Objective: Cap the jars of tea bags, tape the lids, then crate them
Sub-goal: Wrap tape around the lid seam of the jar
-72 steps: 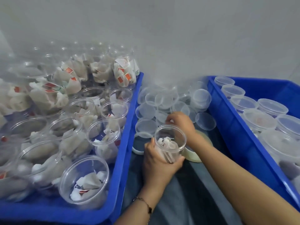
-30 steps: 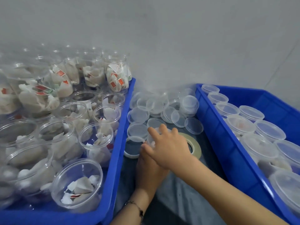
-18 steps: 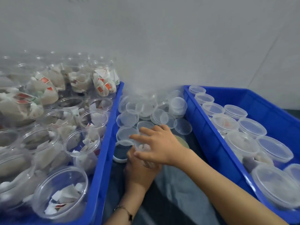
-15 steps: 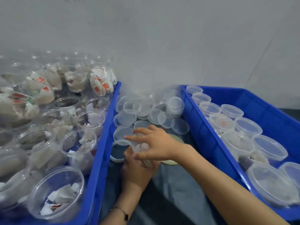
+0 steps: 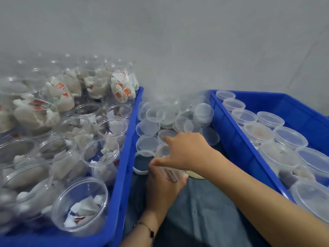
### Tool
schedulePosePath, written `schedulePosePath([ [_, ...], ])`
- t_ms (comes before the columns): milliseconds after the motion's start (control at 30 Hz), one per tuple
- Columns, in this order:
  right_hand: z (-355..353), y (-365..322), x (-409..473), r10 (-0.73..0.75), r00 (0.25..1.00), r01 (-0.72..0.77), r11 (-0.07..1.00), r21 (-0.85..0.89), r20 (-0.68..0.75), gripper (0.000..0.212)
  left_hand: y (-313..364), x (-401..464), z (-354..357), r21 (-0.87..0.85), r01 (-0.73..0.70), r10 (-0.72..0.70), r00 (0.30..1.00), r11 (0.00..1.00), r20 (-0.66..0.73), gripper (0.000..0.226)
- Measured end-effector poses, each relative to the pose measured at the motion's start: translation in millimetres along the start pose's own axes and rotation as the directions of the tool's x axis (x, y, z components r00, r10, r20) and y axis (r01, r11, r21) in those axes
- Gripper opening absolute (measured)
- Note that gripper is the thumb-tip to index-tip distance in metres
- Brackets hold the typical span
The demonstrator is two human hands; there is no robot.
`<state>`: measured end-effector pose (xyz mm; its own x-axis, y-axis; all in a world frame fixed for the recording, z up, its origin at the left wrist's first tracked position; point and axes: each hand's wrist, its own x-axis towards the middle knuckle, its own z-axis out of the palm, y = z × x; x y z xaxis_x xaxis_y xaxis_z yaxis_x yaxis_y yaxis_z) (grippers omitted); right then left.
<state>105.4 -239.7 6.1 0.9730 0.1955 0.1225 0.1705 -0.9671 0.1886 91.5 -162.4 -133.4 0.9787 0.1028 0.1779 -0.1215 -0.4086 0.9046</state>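
Left hand (image 5: 164, 189) grips a small clear plastic jar of tea bags (image 5: 170, 172) from below, its fingers curled round the lower wall; a thin bracelet (image 5: 148, 229) on that wrist. Jar sits upright between the two crates, over a grey cloth-covered surface (image 5: 204, 211).

Right hand (image 5: 187, 150) lies over the jar's mouth, fingers spread and fairly straight, palm down — the mouth is hidden under it, so cannot tell whether a lid is seated.

Left blue plastic crate (image 5: 122, 166) is packed with open clear jars (image 5: 101, 154), each holding white tea bags with red tags; one jar near the front corner lies tilted.

Right blue plastic crate (image 5: 236, 139) holds rows of lidded jars (image 5: 258, 132), translucent caps on.

Between the crates, a loose pile of round translucent plastic lids (image 5: 160, 114) — some overlapping, some flat. Just beside the right wrist, the edge of a pale yellowish tape roll (image 5: 195, 174) shows, mostly hidden under the forearm.
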Motion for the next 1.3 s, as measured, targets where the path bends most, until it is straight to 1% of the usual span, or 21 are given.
schedulePosePath([
  [67, 0, -1, 1, -0.038, 0.998, 0.035, 0.998, 0.053, 0.058, 0.071, -1, 0, 0, -0.024, -0.009, 0.009, 1.000, 1.000, 0.002, 0.092],
  [133, -2, 10, 4, -0.131, 0.973, 0.099, 0.980, 0.170, 0.190, 0.066, -2, 0, -1, -0.024, -0.021, 0.021, 1.000, 0.999, 0.006, 0.099],
  [233, -13, 30, 8, -0.327, 0.847, 0.107, 0.878, 0.467, 0.420, 0.076, -1, -1, -2, -0.024, -0.031, 0.032, 0.999, 0.999, 0.017, 0.104],
  [333, -19, 39, 10, -0.420, 0.784, 0.033, 0.764, 0.644, 0.458, 0.081, -1, 0, -5, -0.013, -0.032, 0.032, 0.999, 0.999, 0.022, 0.099],
  [400, -19, 36, 9, -0.370, 0.817, 0.053, 0.812, 0.581, 0.443, 0.075, -1, -1, -5, -0.013, -0.033, 0.033, 0.999, 0.999, 0.029, 0.104],
  [467, -17, 20, 7, -0.200, 0.922, 0.056, 0.916, 0.397, 0.331, 0.057, -1, -2, -3, -0.009, -0.047, 0.047, 0.999, 0.999, 0.017, 0.102],
  [500, -16, 8, 4, -0.083, 0.962, 0.008, 0.962, 0.274, 0.262, 0.053, -2, -2, -3, 0.001, -0.063, 0.063, 0.998, 0.998, 0.015, 0.099],
  [533, -12, -4, 2, 0.029, 0.978, -0.060, 0.988, 0.144, 0.207, 0.057, -2, -1, -3, 0.023, -0.074, 0.074, 0.997, 0.997, 0.019, 0.098],
  [600, -5, -17, 1, 0.110, 0.979, -0.103, 0.994, -0.048, 0.170, 0.066, -2, 1, -3, 0.059, -0.056, 0.053, 0.997, 0.997, 0.051, 0.102],
  [667, -7, -12, 5, 0.142, 0.965, -0.143, 0.990, -0.014, 0.220, 0.078, -1, 1, -4, 0.027, -0.027, 0.025, 0.998, 0.999, 0.065, 0.105],
  [700, -8, -4, 8, 0.092, 0.955, -0.107, 0.993, 0.039, 0.282, 0.080, -1, 0, -3, 0.020, -0.038, 0.037, 0.998, 0.999, 0.050, 0.103],
  [767, -7, 7, 13, -0.136, 0.924, 0.092, 0.986, 0.137, 0.357, 0.073, -1, 0, -2, 0.042, -0.058, 0.057, 0.998, 0.997, 0.021, 0.097],
  [833, 5, 8, 12, -0.265, 0.912, 0.203, 0.955, 0.216, 0.314, 0.063, 0, 3, -2, 0.083, -0.055, 0.052, 0.998, 0.995, 0.037, 0.093],
  [867, 14, 6, 10, -0.260, 0.930, 0.201, 0.952, 0.231, 0.261, 0.056, 1, 5, -2, 0.107, -0.066, 0.061, 0.997, 0.992, 0.047, 0.088],
  [933, 31, -2, 5, -0.133, 0.984, 0.096, 0.957, 0.272, 0.121, 0.044, -1, 8, -2, 0.128, -0.091, 0.085, 0.995, 0.988, 0.056, 0.077],
  [1000, 41, -15, 2, 0.067, 0.998, -0.069, 0.960, 0.271, 0.018, 0.038, -2, 9, -1, 0.124, -0.100, 0.089, 0.992, 0.987, 0.093, 0.072],
  [1067, 45, -25, 4, 0.193, 0.981, -0.182, 0.959, 0.215, -0.030, 0.040, -5, 9, 0, 0.193, -0.140, 0.115, 0.984, 0.971, 0.137, 0.072],
  [1100, 46, -25, 6, 0.202, 0.979, -0.197, 0.957, 0.212, -0.002, 0.043, -6, 9, 0, 0.207, -0.146, 0.119, 0.983, 0.967, 0.138, 0.077],
  [1200, 39, -6, 8, 0.030, 0.973, -0.105, 0.940, 0.323, 0.229, 0.064, -4, 6, -2, 0.098, -0.084, 0.075, 0.993, 0.992, 0.096, 0.089],
  [1233, 35, 4, 8, -0.054, 0.965, -0.038, 0.940, 0.340, 0.258, 0.070, -3, 6, -2, 0.084, -0.084, 0.075, 0.992, 0.993, 0.100, 0.088],
  [1300, 31, 15, 4, -0.172, 0.962, 0.099, 0.944, 0.316, 0.214, 0.073, -2, 5, -2, 0.095, -0.112, 0.102, 0.989, 0.989, 0.106, 0.088],
])
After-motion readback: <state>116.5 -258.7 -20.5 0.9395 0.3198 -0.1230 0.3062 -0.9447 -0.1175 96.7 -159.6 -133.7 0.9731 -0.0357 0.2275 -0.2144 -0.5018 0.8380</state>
